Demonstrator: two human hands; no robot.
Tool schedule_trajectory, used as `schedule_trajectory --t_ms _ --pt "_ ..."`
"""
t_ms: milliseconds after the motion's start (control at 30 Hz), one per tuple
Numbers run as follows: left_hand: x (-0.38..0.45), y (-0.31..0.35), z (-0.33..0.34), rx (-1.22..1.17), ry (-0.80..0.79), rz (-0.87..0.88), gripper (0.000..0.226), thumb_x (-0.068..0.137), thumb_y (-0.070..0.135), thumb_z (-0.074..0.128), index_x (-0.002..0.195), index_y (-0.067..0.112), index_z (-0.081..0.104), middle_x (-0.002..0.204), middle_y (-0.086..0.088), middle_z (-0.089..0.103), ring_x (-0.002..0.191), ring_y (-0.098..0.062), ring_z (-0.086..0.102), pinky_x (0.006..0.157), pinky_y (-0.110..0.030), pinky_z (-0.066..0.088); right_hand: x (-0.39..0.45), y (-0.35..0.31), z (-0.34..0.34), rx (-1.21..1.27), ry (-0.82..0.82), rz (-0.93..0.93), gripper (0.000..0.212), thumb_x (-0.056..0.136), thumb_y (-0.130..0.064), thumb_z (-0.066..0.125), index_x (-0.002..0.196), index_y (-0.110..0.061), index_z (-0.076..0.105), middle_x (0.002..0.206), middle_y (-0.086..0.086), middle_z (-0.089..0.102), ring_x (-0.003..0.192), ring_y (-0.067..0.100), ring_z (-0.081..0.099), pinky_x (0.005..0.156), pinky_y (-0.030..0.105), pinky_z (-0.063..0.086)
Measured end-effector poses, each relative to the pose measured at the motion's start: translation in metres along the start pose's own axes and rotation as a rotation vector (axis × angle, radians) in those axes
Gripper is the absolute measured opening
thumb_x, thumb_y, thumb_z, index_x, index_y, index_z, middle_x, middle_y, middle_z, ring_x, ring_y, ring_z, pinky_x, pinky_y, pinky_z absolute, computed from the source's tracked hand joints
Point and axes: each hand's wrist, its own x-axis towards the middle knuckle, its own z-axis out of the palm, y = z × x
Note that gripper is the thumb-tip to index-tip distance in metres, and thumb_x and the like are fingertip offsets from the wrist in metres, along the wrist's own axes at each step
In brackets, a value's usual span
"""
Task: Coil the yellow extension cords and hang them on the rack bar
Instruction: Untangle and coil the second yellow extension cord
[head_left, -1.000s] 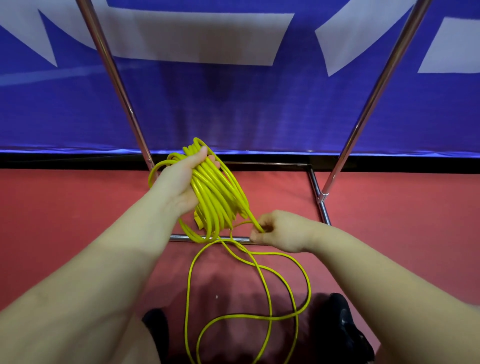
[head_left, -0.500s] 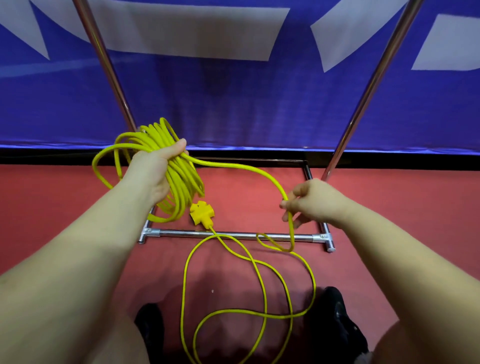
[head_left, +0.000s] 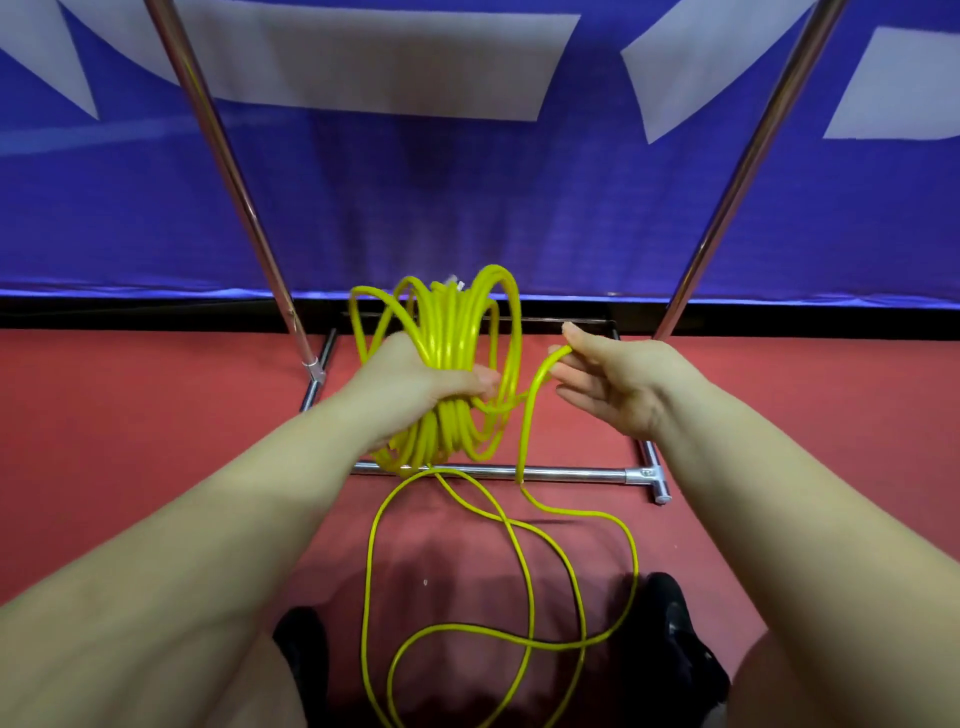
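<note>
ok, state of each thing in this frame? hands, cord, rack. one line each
left hand: grips the coil round its middle
right hand: fingers mostly straight, cord strand pinched at the fingertips
coil: bundled loops, held upright above the floor
loose cord: uncoiled, lying in loops on the floor
rack: standing, base bar on the floor, top bar out of view
</note>
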Motion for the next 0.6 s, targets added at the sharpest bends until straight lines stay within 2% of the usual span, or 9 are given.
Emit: schedule_trajectory --t_ms 33,100,167,233,300,333,400,533,600 --pt "-0.016 0.019 0.010 -0.002 -0.014 0.012 0.062 0.053 0.044 0.089 0.106 0.022 0.066 0.102 -0.001 0.072 0.095 -0.018 0.069 0.080 -0.035 0.055 0.001 0.000 0.002 0.033 0.000 0.015 0.017 0.090 -0.023 0.059 0.076 -0.014 0.059 0.048 -0.006 0.064 0.045 0.004 0.063 0.053 0.020 0.055" --pt "-0.027 0.030 0.023 -0.030 -0.087 0.031 0.035 0.068 0.016 0.082 0.099 0.016 0.066 0.097 -0.007 0.072 0.090 -0.018 0.069 0.082 -0.034 0.056 0.002 0.000 0.006 0.070 -0.003 0.050 0.017 0.091 -0.022 0.058 0.076 -0.015 0.058 0.046 -0.007 0.063 0.043 0.004 0.063 0.053 0.020 0.054" --pt "-0.038 0.040 0.034 -0.090 -0.155 0.033 0.027 0.075 -0.003 0.071 0.095 0.014 0.064 0.090 -0.010 0.072 0.081 -0.016 0.069 0.079 -0.030 0.057 0.003 0.000 0.008 0.112 -0.001 0.079 0.017 0.091 -0.022 0.057 0.076 -0.015 0.058 0.046 -0.005 0.063 0.042 0.005 0.062 0.048 0.019 0.053" --pt "-0.041 0.042 0.038 -0.150 -0.147 0.003 0.023 0.074 -0.005 0.070 0.094 0.004 0.065 0.091 -0.019 0.071 0.079 -0.020 0.068 0.080 -0.036 0.056 0.004 -0.001 0.007 0.180 -0.004 0.089 0.018 0.092 -0.021 0.057 0.075 -0.014 0.059 0.048 -0.004 0.064 0.043 0.007 0.063 0.047 0.022 0.053" --pt "-0.041 0.047 0.037 -0.182 -0.104 -0.032 0.032 0.070 -0.002 0.075 0.097 -0.012 0.061 0.095 -0.031 0.066 0.081 -0.027 0.065 0.083 -0.045 0.053 0.005 -0.004 0.007 0.215 -0.041 0.071 0.018 0.093 -0.021 0.055 0.077 -0.013 0.059 0.053 -0.003 0.067 0.048 0.007 0.066 0.050 0.024 0.055" --pt "-0.040 0.046 0.035 -0.215 -0.075 -0.052 0.035 0.069 -0.002 0.075 0.098 -0.015 0.060 0.092 -0.031 0.066 0.078 -0.027 0.065 0.082 -0.046 0.053 0.005 -0.005 0.007 0.189 -0.070 0.055 0.018 0.093 -0.023 0.054 0.079 -0.013 0.058 0.057 -0.003 0.068 0.052 0.007 0.067 0.054 0.024 0.056" --pt "-0.036 0.047 0.033 -0.312 -0.011 -0.073 0.027 0.072 -0.005 0.071 0.097 -0.011 0.061 0.084 -0.022 0.066 0.071 -0.025 0.066 0.079 -0.044 0.055 0.005 -0.004 0.008 -0.018 -0.085 -0.020 0.023 0.092 -0.035 0.055 0.081 -0.014 0.057 0.068 -0.001 0.069 0.061 0.009 0.067 0.061 0.027 0.056" --pt "-0.029 0.053 0.022 -0.518 0.097 -0.128 0.011 0.077 -0.005 0.064 0.088 -0.003 0.064 0.071 -0.013 0.068 0.062 -0.022 0.066 0.066 -0.040 0.057 0.003 0.002 0.006 -0.809 -0.011 -0.314 0.047 0.080 -0.054 0.061 0.071 -0.008 0.061 0.068 0.007 0.070 0.063 0.018 0.065 0.065 0.029 0.049" --pt "-0.027 0.055 0.015 -0.568 0.123 -0.142 0.006 0.081 -0.004 0.060 0.084 -0.003 0.065 0.066 -0.011 0.069 0.059 -0.021 0.067 0.060 -0.037 0.057 0.004 0.011 0.003 -1.130 -0.097 -0.337 0.049 0.075 -0.057 0.065 0.076 -0.008 0.066 0.072 0.002 0.070 0.068 0.017 0.063 0.070 0.030 0.048"
